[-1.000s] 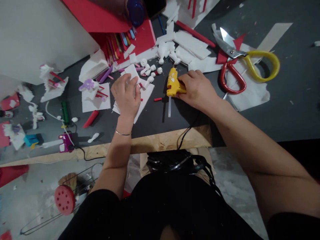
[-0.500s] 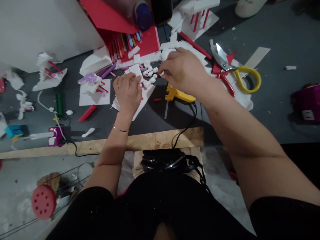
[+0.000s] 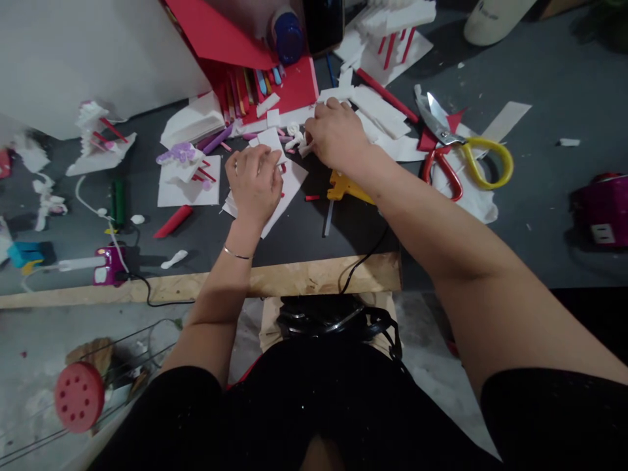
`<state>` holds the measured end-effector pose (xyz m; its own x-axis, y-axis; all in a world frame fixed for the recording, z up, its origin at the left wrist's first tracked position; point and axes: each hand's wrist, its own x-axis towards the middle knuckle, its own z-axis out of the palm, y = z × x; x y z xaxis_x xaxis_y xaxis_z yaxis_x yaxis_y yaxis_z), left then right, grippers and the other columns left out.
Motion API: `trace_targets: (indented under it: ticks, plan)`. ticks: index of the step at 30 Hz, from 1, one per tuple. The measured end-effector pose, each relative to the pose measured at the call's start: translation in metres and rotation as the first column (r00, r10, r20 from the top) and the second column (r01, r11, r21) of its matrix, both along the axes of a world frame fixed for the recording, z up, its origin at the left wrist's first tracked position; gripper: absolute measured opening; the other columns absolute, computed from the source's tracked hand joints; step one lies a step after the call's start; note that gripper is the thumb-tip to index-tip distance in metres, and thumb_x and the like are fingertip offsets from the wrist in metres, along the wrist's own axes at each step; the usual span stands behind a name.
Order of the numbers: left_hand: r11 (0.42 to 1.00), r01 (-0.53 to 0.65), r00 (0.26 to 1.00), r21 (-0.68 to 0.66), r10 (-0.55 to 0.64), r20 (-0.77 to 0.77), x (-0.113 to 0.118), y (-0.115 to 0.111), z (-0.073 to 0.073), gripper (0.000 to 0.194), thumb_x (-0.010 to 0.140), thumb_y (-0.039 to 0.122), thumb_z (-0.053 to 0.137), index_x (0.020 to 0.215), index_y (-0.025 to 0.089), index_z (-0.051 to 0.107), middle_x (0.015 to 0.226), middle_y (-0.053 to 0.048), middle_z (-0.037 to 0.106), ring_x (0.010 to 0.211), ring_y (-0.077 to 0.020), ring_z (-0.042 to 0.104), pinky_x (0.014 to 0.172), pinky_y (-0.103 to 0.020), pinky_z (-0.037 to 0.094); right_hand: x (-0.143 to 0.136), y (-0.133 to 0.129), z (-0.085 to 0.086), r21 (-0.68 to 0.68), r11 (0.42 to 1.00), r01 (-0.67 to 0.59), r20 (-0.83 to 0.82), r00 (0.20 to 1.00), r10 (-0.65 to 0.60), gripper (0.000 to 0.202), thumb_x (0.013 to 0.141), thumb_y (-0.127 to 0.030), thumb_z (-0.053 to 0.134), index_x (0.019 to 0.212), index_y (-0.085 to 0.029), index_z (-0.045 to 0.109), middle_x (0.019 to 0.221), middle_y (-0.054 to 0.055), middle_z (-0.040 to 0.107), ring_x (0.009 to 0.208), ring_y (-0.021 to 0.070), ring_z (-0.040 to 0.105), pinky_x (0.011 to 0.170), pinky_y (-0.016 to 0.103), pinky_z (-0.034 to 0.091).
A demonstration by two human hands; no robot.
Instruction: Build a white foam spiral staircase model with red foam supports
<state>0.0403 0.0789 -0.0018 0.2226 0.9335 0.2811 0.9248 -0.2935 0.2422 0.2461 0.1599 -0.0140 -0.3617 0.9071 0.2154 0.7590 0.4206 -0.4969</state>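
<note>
My left hand (image 3: 256, 180) is curled over a small white paper model with red sticks, steadying it on a white paper base (image 3: 289, 193). Its fingers hide most of the model, and a white flap (image 3: 269, 139) shows past the fingertips. My right hand (image 3: 336, 134) is closed, its fingertips together beside small white rolled paper pieces (image 3: 294, 134); what they pinch is mostly hidden. Under my right wrist lies a yellow glue gun (image 3: 348, 188), with a clear glue stick at its nozzle. A short red stick (image 3: 313, 197) lies close to it.
Large scissors (image 3: 454, 139) with a yellow and a red handle lie to the right on paper scraps. Similar paper models (image 3: 189, 176) stand left and at the back. A red marker (image 3: 173, 221), a purple glue gun (image 3: 108, 265) and its cord are near the wooden edge (image 3: 324, 275).
My right hand has moved left and slightly down, closing in toward the rolled paper pieces. My left hand stays over the model. The view has shifted slightly.
</note>
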Motion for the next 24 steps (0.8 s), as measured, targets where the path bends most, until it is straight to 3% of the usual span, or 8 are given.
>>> trace_targets:
  ticks: [5, 7, 11, 15, 19, 24]
  plan:
    - [0.999, 0.008, 0.999, -0.054, -0.01, -0.039, 0.0, 0.0, 0.004, 0.042, 0.101, 0.044, 0.039, 0.137, 0.033, 0.06, 0.15, -0.006, 0.062, 0.145, -0.0299, 0.05, 0.129, -0.06, 0.02, 0.001, -0.014, 0.001, -0.014, 0.999, 0.038, 0.005, 0.999, -0.038, 0.021, 0.079, -0.023, 0.067, 0.099, -0.029, 0.07, 0.112, 0.011, 0.071, 0.114, 0.034, 0.054, 0.097, 0.049, 0.043]
    - [0.999, 0.021, 0.999, -0.047, -0.023, -0.043, -0.001, -0.001, 0.005, 0.043, 0.102, 0.044, 0.037, 0.137, 0.033, 0.059, 0.151, -0.006, 0.061, 0.145, -0.0295, 0.05, 0.129, -0.059, 0.019, -0.004, -0.02, -0.002, -0.074, 0.997, 0.014, -0.006, 1.0, -0.014, 0.019, 0.081, -0.021, 0.066, 0.098, -0.027, 0.071, 0.108, 0.009, 0.073, 0.11, 0.0322, 0.059, 0.094, 0.046, 0.046]
    - [0.998, 0.058, 0.998, -0.012, -0.058, 0.001, -0.008, 0.002, 0.002, 0.045, 0.101, 0.05, 0.035, 0.136, 0.033, 0.058, 0.149, -0.005, 0.062, 0.143, -0.0305, 0.05, 0.128, -0.059, 0.021, -0.02, -0.024, -0.008, -0.154, 0.988, -0.016, -0.021, 1.0, 0.013, 0.018, 0.084, -0.026, 0.07, 0.102, -0.025, 0.073, 0.106, 0.006, 0.075, 0.103, 0.0275, 0.063, 0.094, 0.044, 0.048]
    - [0.993, 0.112, 0.992, -0.047, -0.108, 0.07, -0.019, 0.013, -0.008, 0.049, 0.099, 0.061, 0.038, 0.134, 0.034, 0.059, 0.15, -0.002, 0.061, 0.142, -0.0333, 0.047, 0.127, -0.064, 0.016, -0.032, -0.021, -0.006, -0.171, 0.985, 0.013, 0.03, 1.0, -0.008, 0.022, 0.087, -0.038, 0.074, 0.104, -0.026, 0.072, 0.109, 0.007, 0.076, 0.109, 0.0256, 0.062, 0.1, 0.045, 0.047]
    - [0.988, 0.121, 0.987, -0.095, -0.109, 0.118, -0.023, 0.023, -0.015, 0.053, 0.097, 0.068, 0.039, 0.133, 0.033, 0.059, 0.152, 0.0, 0.059, 0.144, -0.0339, 0.041, 0.127, -0.065, 0.01, -0.023, -0.025, 0.004, -0.115, 0.991, 0.063, 0.11, 0.993, -0.05, 0.016, 0.088, -0.042, 0.072, 0.097, -0.028, 0.072, 0.114, 0.01, 0.076, 0.117, 0.0334, 0.06, 0.101, 0.053, 0.047]
    - [0.984, 0.122, 0.988, -0.127, -0.108, 0.11, -0.016, 0.018, -0.006, 0.051, 0.098, 0.066, 0.039, 0.132, 0.033, 0.06, 0.152, -0.001, 0.058, 0.144, -0.032, 0.042, 0.129, -0.062, 0.014, -0.004, -0.043, 0.019, -0.06, 0.995, 0.078, 0.112, 0.991, -0.071, 0.024, 0.095, -0.048, 0.06, 0.092, -0.029, 0.075, 0.107, 0.014, 0.075, 0.121, 0.0415, 0.057, 0.096, 0.062, 0.047]
